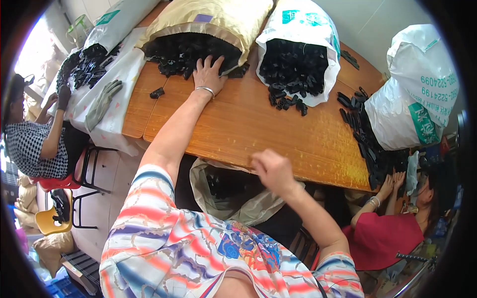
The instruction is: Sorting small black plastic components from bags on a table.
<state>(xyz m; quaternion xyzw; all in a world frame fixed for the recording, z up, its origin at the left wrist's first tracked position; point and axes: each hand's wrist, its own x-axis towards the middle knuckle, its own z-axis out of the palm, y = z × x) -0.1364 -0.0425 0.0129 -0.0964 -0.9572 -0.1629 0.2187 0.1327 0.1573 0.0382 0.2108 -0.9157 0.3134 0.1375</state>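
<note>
Head view: black plastic parts [174, 48] ahead, in the yellow sack [218, 14], are met by the nearer, spread left hand [208, 78]; pinching by the right hand [274, 170] cannot be told.

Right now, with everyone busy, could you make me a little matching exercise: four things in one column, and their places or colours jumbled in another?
Column one
1. Left hand
2. Right hand
3. Loose glove
4. Table

Column two
A. Lying on the white cloth
B. Brown, with worn patches
C. At the mouth of the yellowish sack, fingers spread by the black pieces
D. Close to the near edge, fingers curled and blurred

Right pairs: 1-C, 2-D, 3-A, 4-B.
</note>
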